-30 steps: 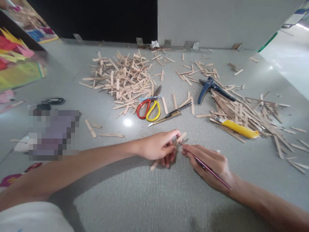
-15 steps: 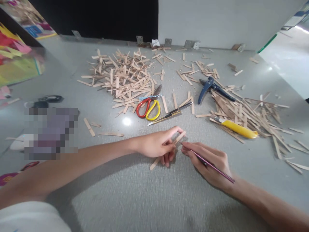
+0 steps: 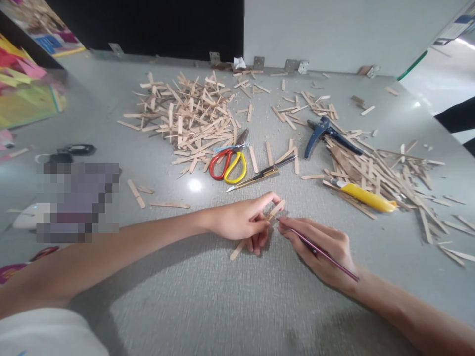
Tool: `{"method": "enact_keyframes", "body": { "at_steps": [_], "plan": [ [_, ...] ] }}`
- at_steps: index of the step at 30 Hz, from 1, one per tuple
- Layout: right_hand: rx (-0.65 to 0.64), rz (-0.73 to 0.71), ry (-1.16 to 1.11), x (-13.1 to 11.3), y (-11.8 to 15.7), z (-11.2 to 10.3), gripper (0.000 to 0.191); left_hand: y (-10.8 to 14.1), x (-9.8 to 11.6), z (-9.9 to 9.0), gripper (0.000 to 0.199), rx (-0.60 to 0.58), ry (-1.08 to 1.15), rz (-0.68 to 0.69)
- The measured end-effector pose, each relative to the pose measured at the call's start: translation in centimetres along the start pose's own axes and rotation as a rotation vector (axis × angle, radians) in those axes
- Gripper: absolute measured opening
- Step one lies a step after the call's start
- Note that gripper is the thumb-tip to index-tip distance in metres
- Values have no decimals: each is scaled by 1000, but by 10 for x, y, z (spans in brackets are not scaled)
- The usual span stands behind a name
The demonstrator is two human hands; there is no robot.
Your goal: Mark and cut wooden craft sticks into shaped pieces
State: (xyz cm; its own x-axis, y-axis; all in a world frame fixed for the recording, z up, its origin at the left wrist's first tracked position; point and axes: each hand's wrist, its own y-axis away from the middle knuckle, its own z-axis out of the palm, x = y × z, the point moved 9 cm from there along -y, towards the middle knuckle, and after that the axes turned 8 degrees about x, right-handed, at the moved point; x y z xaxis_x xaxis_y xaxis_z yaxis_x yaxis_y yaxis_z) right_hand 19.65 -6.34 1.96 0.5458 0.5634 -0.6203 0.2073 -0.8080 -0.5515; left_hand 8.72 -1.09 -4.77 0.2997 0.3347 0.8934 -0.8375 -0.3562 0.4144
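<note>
My left hand [image 3: 247, 220] is closed on a wooden craft stick [image 3: 276, 209]. The stick slants through the fingers, with its far end up by the bent index finger and its near end low on the left. My right hand [image 3: 321, 247] grips a thin, purple, pen-like tool [image 3: 330, 259] the way one holds a pencil. Its tip points at the stick near my left fingers; whether it touches cannot be made out. Scissors [image 3: 234, 167] with one red and one yellow handle lie beyond my left hand, and a black-and-gold pointed tool [image 3: 261, 174] is beside them.
A large heap of craft sticks [image 3: 180, 118] covers the back left of the grey table. At right lie more sticks [image 3: 419, 198], blue-handled pliers [image 3: 317, 138] and a yellow cutter [image 3: 369, 198]. Keys [image 3: 77, 150] and a blurred-out object [image 3: 83, 198] lie left.
Both hands stay almost still with the stick and the tool; the tool's tip seems to have shifted slightly. A dark shape, perhaps part of a person, has come in at the right edge.
</note>
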Motion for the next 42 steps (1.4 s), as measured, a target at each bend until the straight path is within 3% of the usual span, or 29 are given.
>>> {"method": "enact_keyframes", "body": {
  "at_steps": [10,19,25,42],
  "plan": [
    [-1,-27,26,-2,3,1,34,0,-2,-2,25,26,-32,2],
    [4,-2,19,0,1,1,35,-1,-2,2,40,-32,32,2],
    [19,-1,-1,1,1,0,34,-1,-2,2,24,-27,16,-15],
    [13,-19,-16,1,1,1,32,-1,-1,1,21,-18,-6,-4]
  ]
}}
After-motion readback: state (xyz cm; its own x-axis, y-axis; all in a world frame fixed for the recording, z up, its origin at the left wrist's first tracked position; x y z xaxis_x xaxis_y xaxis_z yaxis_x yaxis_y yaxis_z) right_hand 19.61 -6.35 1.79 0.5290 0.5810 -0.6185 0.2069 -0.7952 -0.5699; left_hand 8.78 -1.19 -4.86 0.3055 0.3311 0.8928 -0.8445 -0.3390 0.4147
